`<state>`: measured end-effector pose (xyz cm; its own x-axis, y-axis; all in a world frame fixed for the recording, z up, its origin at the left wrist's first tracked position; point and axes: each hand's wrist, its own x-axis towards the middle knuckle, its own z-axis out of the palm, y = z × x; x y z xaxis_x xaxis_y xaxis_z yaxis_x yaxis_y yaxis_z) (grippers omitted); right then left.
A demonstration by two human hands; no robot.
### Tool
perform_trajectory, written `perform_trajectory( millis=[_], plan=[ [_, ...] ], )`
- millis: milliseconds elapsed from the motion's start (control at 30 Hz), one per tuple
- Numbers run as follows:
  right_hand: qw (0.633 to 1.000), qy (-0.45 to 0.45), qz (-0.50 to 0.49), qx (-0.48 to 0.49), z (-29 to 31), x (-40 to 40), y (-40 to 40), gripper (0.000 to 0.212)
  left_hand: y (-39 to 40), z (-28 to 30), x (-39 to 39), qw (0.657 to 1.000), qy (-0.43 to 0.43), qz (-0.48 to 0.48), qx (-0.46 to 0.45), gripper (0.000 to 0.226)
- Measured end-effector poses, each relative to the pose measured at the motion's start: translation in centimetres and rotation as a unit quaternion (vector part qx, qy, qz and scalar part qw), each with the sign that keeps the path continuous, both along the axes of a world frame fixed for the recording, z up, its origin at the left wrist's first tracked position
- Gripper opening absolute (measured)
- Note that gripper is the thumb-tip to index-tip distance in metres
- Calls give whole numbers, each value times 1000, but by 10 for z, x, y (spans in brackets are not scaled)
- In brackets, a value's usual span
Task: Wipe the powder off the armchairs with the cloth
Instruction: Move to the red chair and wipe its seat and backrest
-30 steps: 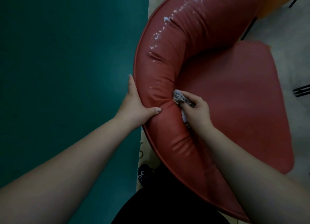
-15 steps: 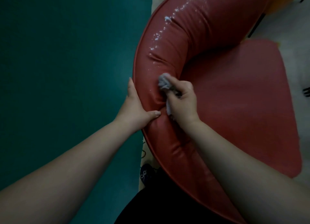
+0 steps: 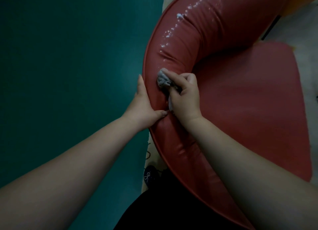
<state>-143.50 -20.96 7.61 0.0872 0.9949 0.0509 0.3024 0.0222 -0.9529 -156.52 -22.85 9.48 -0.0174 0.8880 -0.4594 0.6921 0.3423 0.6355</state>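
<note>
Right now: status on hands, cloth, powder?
Right hand grips cloth on armchair backrest. Left hand braces outer rim. Powder remains ahead. Nothing in the way.

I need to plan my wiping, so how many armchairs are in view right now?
1: the red armchair, its curved backrest under both hands, the right hand pressing the cloth on it. Others may stand outside the frame.
</note>
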Motion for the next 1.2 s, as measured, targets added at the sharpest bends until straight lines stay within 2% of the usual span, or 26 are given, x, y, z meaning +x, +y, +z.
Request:
perform_trajectory(
  millis=[67, 133, 267, 367, 433, 633, 767, 867, 1067, 1133, 1200],
  plan=[
    [998, -38, 34, 27, -7, 5, -14, 46, -2, 0, 1, 1000, 1, 4, 0, 131],
    [998, -38, 55, 21, -9, 9, -25, 48, -7, 2, 2, 1000, 11, 9, 10, 127],
    [997, -66, -13, 32, -13, 3, 11, 45, -13, 2, 4, 999, 25, 19, 41, 116],
    [997, -25, -70, 6, -17, 3, 67, 40, -10, 0, 4, 998, 20, 23, 55, 113],
    [998, -17, -64, -9, -18, 6, 73, 41, -5, 0, 1, 999, 12, 17, 51, 115],
    [999, -35, -3, 12, -21, 10, -11, 52, 11, -1, -6, 998, -23, -3, 52, 125],
    [992, -102, -3, 79, -21, 4, 48, 45, 16, -4, -8, 998, -36, -11, 58, 125],
    [995, -70, -69, 16, -19, -3, 103, 38, 20, -3, -10, 997, -48, -19, 50, 127],
    [992, -92, 57, 71, -18, 0, 33, 38, 51, -2, -23, 997, -68, -35, 33, 133],
    [987, -127, 39, 90, -15, -1, 50, 40, 66, -2, -27, 995, -77, -58, 27, 136],
    [984, -149, -23, 95, -16, -6, 88, 41, 79, -2, -30, 993, -82, -84, 27, 137]
  ],
)
